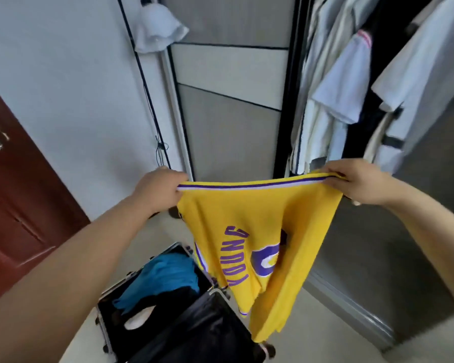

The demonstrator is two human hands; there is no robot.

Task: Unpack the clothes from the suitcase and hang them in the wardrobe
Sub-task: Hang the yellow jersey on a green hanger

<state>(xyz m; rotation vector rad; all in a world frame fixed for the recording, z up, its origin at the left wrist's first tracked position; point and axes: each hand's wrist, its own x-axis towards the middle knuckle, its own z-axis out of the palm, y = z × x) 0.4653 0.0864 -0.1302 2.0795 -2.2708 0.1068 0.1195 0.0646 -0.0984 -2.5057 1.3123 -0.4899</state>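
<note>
I hold a yellow basketball jersey with purple lettering and a purple-and-white striped edge stretched out in front of me. My left hand grips the striped edge at its left end, and my right hand grips it at the right end. The jersey hangs down over the open black suitcase on the floor, which holds a blue garment, dark clothes and something white. The wardrobe stands open ahead to the right, with several light shirts hanging inside.
A grey-panelled sliding wardrobe door is straight ahead. A dark red door stands at the left. A white garment hangs on the wall near thin black cables. The pale floor runs beside the suitcase.
</note>
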